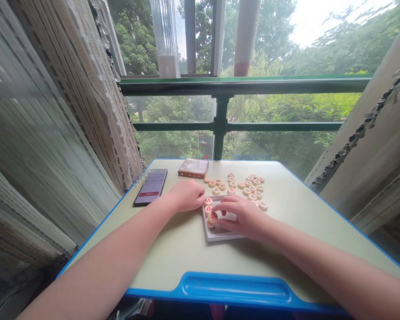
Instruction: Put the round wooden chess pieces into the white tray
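My right hand (242, 214) reaches over a shallow white tray (220, 238), thumb and fingers closed on a round Chinese chess piece (212, 218) with a red character. That piece is at the tray's left side, just below two more red-marked pieces, an upper one (208, 201) and a middle one (208, 209). Against the tray's upper left edge my left hand (187, 195) is curled closed. Its fingertips are hidden, so whatever it may hold does not show. Beyond the tray lie several loose chess pieces (252, 197), some touching one another.
A phone (150, 188) with a lit screen lies to the left. At the far side sits a flat brown box (193, 168). The pale table (160, 253) has a blue rim and a blue front groove (236, 286). Curtains flank it, with a green railing (246, 86) behind.
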